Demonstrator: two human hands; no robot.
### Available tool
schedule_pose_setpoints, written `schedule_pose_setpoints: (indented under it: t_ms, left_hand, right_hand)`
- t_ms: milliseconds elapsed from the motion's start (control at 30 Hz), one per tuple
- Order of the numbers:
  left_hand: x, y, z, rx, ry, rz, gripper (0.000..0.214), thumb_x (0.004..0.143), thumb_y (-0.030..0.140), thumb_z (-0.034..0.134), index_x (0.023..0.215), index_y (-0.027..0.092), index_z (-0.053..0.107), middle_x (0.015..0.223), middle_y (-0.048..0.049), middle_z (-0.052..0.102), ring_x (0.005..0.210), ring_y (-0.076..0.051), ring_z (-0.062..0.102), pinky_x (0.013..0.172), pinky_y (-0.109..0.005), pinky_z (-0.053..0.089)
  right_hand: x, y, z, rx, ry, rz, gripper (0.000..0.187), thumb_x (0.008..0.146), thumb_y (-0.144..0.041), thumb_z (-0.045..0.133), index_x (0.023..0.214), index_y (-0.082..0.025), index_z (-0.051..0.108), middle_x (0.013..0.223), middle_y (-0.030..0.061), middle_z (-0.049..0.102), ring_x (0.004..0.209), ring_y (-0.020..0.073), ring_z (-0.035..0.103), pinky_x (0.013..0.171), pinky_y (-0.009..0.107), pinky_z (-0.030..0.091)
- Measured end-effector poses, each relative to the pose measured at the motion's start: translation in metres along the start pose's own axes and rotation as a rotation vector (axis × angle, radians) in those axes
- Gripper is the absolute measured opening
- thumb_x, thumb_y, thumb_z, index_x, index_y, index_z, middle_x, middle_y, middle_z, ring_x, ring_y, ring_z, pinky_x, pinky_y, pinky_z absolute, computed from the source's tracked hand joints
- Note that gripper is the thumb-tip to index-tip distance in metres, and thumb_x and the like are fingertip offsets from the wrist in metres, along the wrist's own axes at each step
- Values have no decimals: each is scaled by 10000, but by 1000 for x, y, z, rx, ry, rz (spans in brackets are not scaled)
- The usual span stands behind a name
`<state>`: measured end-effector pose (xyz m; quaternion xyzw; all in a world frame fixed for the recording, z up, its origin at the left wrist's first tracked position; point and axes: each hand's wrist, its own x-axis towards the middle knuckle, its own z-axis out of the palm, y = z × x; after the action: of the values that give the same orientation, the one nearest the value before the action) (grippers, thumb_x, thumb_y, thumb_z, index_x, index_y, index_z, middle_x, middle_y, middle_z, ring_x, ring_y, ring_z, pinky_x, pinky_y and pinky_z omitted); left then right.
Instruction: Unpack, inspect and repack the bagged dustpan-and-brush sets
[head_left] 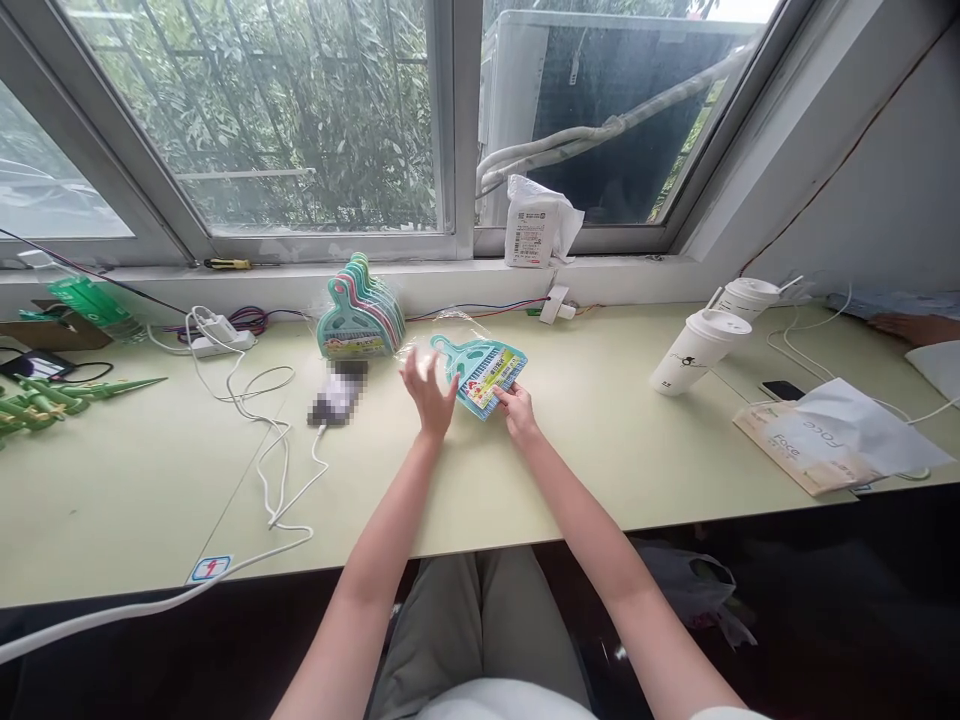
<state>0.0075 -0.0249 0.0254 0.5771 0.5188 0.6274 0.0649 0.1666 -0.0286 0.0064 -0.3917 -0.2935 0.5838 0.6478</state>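
A teal dustpan-and-brush set (480,372) in a clear plastic wrapper lies on the pale green table (525,470) in front of me. My right hand (517,412) pinches its near corner by the printed label. My left hand (429,392) hovers at the wrapper's left edge, fingers spread and a little blurred, holding nothing. Behind, to the left, a stack of several similar coloured dustpan sets (361,312) leans by the window sill.
White cables and a power strip (222,338) run over the left of the table beside a small device (337,396). Two white paper cups (699,350) and a white bag (840,436) with a phone (781,390) sit right. Green plastic pieces (45,404) lie far left. Another person's hand (916,326) shows far right.
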Motion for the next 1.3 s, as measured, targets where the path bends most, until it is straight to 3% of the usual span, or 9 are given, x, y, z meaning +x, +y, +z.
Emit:
schedule_pose_setpoints:
  t_ms: [67, 133, 267, 433, 667, 867, 967, 1067, 1300]
  left_hand:
    - [6, 1, -2, -113, 218, -177, 799, 740, 476, 705, 1406, 226, 341, 1558, -126, 189, 1463, -273, 91, 1183, -461, 109]
    - [13, -3, -3, -344, 236, -410, 815, 787, 554, 620, 1440, 229, 256, 1547, -138, 215, 1451, -258, 169, 1164, -438, 203]
    - [18, -15, 2, -845, -224, -706, 643, 841, 531, 559, 1365, 196, 394, 1345, -137, 522, 1253, -243, 511, 1065, -411, 390]
    - [1, -3, 14, -987, -520, -681, 556, 789, 380, 683, 1287, 228, 490, 1246, -73, 616, 1156, -234, 584, 1039, -438, 424]
    - [-16, 11, 19, -1052, -574, -685, 569, 822, 433, 644, 1322, 218, 475, 1295, -90, 595, 1237, -266, 526, 1094, -474, 360]
    - [-25, 15, 23, -965, -739, -728, 544, 831, 441, 628, 1319, 246, 486, 1392, -91, 512, 1280, -291, 478, 1079, -488, 367]
    - [-26, 19, 26, -923, -690, -665, 574, 826, 430, 636, 1339, 256, 444, 1398, -87, 501, 1279, -282, 475, 1062, -473, 384]
    - [-29, 18, 32, -813, -511, -582, 549, 793, 407, 671, 1277, 229, 484, 1336, -88, 546, 1262, -271, 486, 1062, -451, 382]
    - [-36, 5, 46, -661, -193, -604, 390, 850, 410, 556, 1188, 222, 507, 1253, -77, 578, 1205, -232, 525, 1023, -401, 409]
  right_hand:
    - [1, -1, 0, 40, 1, -9, 289, 658, -158, 735, 928, -178, 635, 1012, 43, 722, 928, 185, 683, 799, 303, 590]
    - [2, -3, 0, 68, -9, -9, 304, 650, -164, 742, 936, -178, 638, 1002, 41, 724, 921, 190, 685, 796, 313, 593]
    - [1, -6, 1, 54, -61, -16, 325, 636, -190, 761, 936, -173, 637, 959, 48, 727, 864, 197, 695, 782, 342, 598]
    - [-2, -6, 5, -6, -38, -86, 352, 651, -269, 762, 956, -176, 614, 993, 62, 714, 890, 199, 687, 808, 362, 581]
    - [-4, -10, 6, -76, -16, -135, 388, 669, -308, 741, 1004, -191, 582, 1011, 69, 698, 924, 205, 671, 818, 378, 569]
    - [-4, -11, 6, -31, 50, -175, 387, 674, -292, 728, 1008, -191, 559, 1019, 70, 683, 933, 196, 665, 839, 368, 562]
    - [-4, -9, 7, 3, 70, -165, 406, 670, -282, 730, 1023, -203, 545, 1065, 65, 669, 974, 186, 653, 853, 346, 558]
    - [-6, -6, 9, 6, 44, -144, 431, 672, -273, 729, 1052, -223, 533, 1090, 51, 663, 1015, 176, 640, 860, 328, 556]
    - [-9, -1, 14, 19, -29, -118, 467, 672, -246, 728, 1090, -246, 520, 1094, 31, 664, 1029, 168, 638, 861, 321, 562]
